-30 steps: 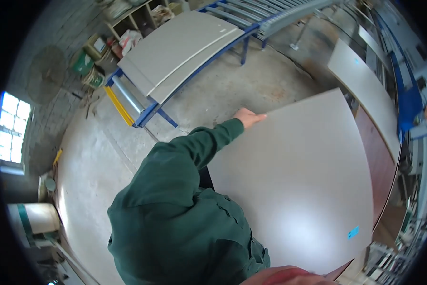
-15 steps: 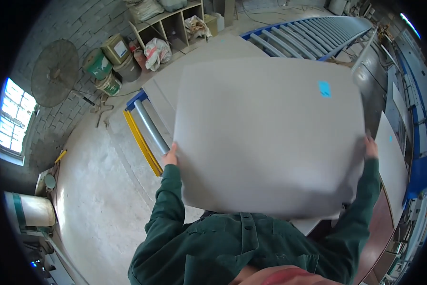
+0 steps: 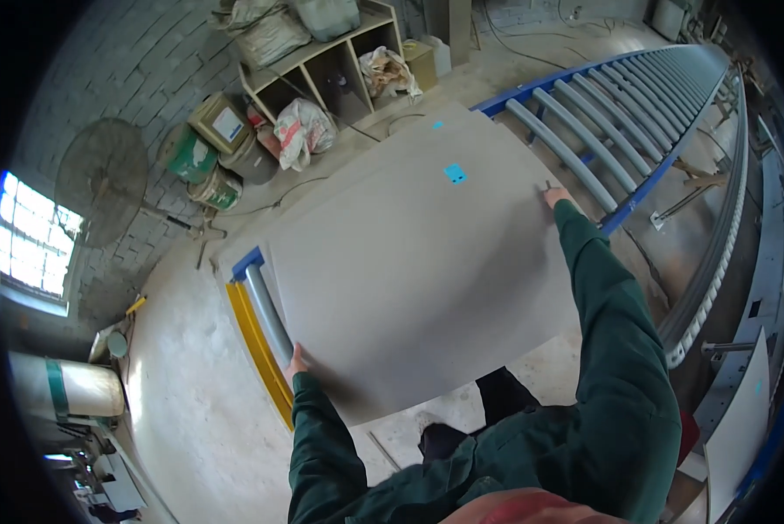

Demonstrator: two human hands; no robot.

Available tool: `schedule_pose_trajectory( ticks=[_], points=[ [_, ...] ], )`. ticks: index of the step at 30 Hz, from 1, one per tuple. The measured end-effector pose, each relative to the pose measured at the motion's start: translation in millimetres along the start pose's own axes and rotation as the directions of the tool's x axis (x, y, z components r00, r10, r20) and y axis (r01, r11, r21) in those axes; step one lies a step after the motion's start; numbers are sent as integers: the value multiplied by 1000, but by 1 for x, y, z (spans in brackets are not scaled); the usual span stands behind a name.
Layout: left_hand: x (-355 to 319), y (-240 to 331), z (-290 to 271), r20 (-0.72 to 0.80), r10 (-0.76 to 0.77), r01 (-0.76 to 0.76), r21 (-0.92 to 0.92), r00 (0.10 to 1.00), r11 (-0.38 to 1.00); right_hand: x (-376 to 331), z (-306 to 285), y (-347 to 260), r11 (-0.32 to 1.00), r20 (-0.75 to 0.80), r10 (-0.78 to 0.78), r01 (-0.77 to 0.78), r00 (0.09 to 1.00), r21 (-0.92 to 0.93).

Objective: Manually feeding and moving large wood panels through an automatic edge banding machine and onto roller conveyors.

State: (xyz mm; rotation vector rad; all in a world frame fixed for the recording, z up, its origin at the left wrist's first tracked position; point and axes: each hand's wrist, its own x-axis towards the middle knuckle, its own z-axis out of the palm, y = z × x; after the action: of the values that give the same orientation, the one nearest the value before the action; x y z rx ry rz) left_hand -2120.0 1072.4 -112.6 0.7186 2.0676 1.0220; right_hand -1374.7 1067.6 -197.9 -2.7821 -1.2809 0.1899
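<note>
A large flat grey board (image 3: 409, 288) with a small blue sticker (image 3: 455, 174) lies in front of me, over the roller conveyor. Under its far edge shows another grey board (image 3: 449, 116) with a blue sticker of its own. My left hand (image 3: 297, 360) grips the upper board's near left edge, close to the conveyor's end roller (image 3: 268, 314). Holding the right edge farther away is my right hand (image 3: 556, 196), near the first of the bare rollers. The fingers under the board are hidden on both sides.
A blue-framed roller conveyor (image 3: 619, 122) runs off to the far right. Its left end has a yellow bar (image 3: 259, 354). Buckets (image 3: 189, 153), a pedestal fan (image 3: 104, 179) and a wooden shelf unit (image 3: 322, 65) stand along the brick wall. Another board (image 3: 741, 428) leans at the lower right.
The board has moved left and turned, coming down over the other board on the conveyor. My right hand has swung forward and left with it; my view has turned too.
</note>
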Motion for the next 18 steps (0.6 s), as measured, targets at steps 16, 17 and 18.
schedule_pose_trajectory(
  ticks=[16,17,18],
  points=[
    [-260,68,88,181,891,-903,-37,415,428,-325,-203,-136,-3,-89,57,90,994,996],
    [-328,72,92,245,917,-882,-282,316,379,-382,-231,-103,-123,-42,38,46,998,991],
    [-380,70,91,387,891,-833,-392,236,391,-432,-249,-72,-161,-74,50,82,996,984]
  ],
)
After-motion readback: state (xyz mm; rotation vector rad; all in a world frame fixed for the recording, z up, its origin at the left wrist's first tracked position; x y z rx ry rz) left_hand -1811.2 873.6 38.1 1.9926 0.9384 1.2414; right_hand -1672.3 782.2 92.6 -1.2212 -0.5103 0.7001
